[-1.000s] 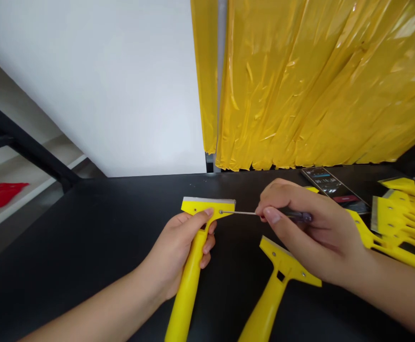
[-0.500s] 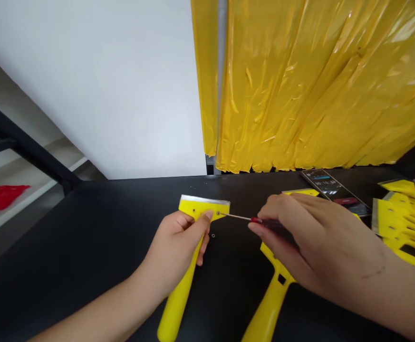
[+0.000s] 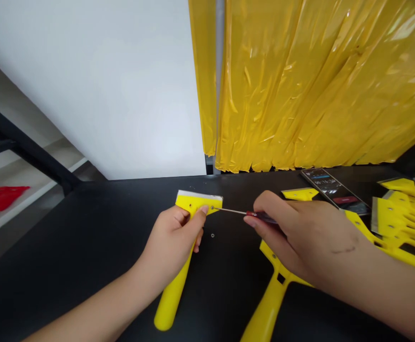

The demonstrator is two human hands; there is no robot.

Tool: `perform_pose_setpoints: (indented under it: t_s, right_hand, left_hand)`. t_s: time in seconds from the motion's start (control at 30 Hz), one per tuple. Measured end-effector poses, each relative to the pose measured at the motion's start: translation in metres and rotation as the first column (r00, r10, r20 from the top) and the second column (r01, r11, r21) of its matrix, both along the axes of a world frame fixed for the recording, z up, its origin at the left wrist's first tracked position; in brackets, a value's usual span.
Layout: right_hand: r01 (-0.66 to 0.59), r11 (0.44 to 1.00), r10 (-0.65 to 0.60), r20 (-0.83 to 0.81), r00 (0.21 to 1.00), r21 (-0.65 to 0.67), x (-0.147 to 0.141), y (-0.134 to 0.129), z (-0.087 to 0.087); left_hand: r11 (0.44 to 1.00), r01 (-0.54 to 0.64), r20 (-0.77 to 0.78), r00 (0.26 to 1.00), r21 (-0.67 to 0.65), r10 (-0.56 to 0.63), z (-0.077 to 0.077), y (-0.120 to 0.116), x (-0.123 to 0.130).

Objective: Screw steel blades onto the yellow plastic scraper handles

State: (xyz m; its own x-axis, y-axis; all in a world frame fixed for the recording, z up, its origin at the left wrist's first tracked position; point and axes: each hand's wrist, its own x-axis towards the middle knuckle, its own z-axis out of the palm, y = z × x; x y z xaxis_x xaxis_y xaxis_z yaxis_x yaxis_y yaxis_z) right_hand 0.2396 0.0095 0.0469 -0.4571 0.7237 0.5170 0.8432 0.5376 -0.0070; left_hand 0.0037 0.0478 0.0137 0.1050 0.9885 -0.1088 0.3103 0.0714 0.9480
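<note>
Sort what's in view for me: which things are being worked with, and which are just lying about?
Being worked with: left hand gripping a yellow scraper; right hand holding a screwdriver, its tip at a screw in the scraper's head.

Lying about: second scraper, stack of scrapers, phone, small metal ring, red cloth.

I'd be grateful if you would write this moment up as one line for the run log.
left hand: holds yellow scraper | right hand: holds screwdriver | screwdriver tip: on scraper screw
</note>
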Motion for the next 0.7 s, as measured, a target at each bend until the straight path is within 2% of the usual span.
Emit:
perform_pose_setpoints:
  t_s: [0.17, 0.5, 0.6, 0.7]
  right_hand:
    - [0.008, 0.999, -0.008, -0.010, 1.000, -0.042, 0.0010, 0.0011, -0.0010]
    - [0.019, 0.991, -0.026, -0.052, 0.998, -0.135, 0.0017, 0.0015, -0.0041]
    - [0.032, 0.997, -0.039, -0.086, 0.996, -0.073, 0.0021, 0.0051, -0.0063]
    - [0.018, 0.995, -0.010, -0.083, 0.997, 0.094, 0.0017, 0.0085, -0.0091]
  left_hand:
    - [0.999, 0.011, -0.039, 0.999, 0.042, -0.010, -0.0018, 0.0000, -0.0029]
    - [0.995, 0.018, -0.134, 0.991, 0.095, -0.005, 0.0046, 0.0015, -0.0026]
    - [0.995, 0.020, -0.135, 0.991, 0.103, -0.006, 0.0036, 0.0003, -0.0038]
    - [0.995, 0.023, -0.138, 0.990, 0.100, -0.009, 0.0031, -0.0006, -0.0045]
